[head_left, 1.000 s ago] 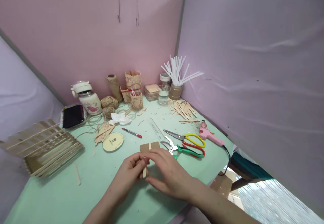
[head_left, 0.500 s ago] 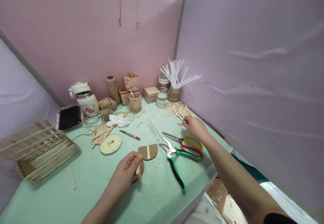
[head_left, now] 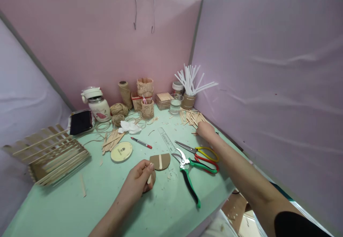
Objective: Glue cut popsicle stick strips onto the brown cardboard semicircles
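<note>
My left hand [head_left: 140, 178] is closed in a pinch on a short wooden stick [head_left: 149, 178], with a brown cardboard piece [head_left: 153, 184] partly hidden beneath its fingers. Just beyond lies a rounded cardboard piece [head_left: 164, 161] with a pale wood strip across it. Farther right, my right hand [head_left: 207, 131] reaches down at the near edge of a pile of wooden sticks [head_left: 190, 117]. Its fingers are mostly hidden behind the back of the hand. Green-handled pruning shears [head_left: 190, 183] and scissors with red and yellow handles [head_left: 189, 146] lie open on the table between my hands.
A clear ruler [head_left: 166, 139], red marker [head_left: 141, 142] and round yellow lid [head_left: 121, 151] lie mid-table. At left stands a slatted wooden basket [head_left: 59, 162]. Along the back are a white bottle [head_left: 99, 109], twine balls [head_left: 119, 109], a water cup [head_left: 175, 104] and white strips [head_left: 189, 78] in a pot.
The view has shifted slightly, moving everything a little to the right. My right hand has turned over the stick pile so its fingers show less. My left hand keeps its pinch.
</note>
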`<state>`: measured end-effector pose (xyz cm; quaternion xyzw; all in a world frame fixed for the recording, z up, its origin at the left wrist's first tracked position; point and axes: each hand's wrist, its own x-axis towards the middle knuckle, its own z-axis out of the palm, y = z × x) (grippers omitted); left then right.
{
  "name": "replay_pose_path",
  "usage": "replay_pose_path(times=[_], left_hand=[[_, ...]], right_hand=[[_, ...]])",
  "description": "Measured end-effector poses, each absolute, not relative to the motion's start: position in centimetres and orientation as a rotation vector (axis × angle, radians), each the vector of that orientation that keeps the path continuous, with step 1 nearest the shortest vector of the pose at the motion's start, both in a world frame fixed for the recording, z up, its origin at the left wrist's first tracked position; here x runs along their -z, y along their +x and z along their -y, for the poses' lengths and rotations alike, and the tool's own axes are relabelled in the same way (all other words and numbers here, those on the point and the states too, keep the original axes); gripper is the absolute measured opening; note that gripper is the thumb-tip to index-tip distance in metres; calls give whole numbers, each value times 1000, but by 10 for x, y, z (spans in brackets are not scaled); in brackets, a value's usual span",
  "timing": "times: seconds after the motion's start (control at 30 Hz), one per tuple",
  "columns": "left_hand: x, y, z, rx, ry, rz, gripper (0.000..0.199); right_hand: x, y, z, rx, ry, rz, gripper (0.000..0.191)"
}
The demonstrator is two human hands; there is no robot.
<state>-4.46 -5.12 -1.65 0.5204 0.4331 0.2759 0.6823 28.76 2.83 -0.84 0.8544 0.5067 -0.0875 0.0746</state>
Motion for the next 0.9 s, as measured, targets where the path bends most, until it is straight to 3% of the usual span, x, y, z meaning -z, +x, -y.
replay_pose_path(times=[0.47,0.6,0.7,0.73,0.83,0.9], left_hand=[[20,-44,51,-698,1070,-951,51],[16,-44,51,-710,1020,-989,52],[14,-46,51,-764,1005,-1035,50],[13,-47,51,-805,1030,-1050,48],[12,-51,50,-920,1096,-1079,39],[11,-52,49,-1006,1108,-1083,34]], right_hand=[[1,277,-21,272,2656,-1598,35],[-13,256,3,297,2708,-1820,14],[-16,219,36,427,2715,-2094,15],[-15,204,49,559,2700,-2220,19],[-3,155,84,1714,2594,-2483,22],[6,129,100,2119,2471,-2398,26]])
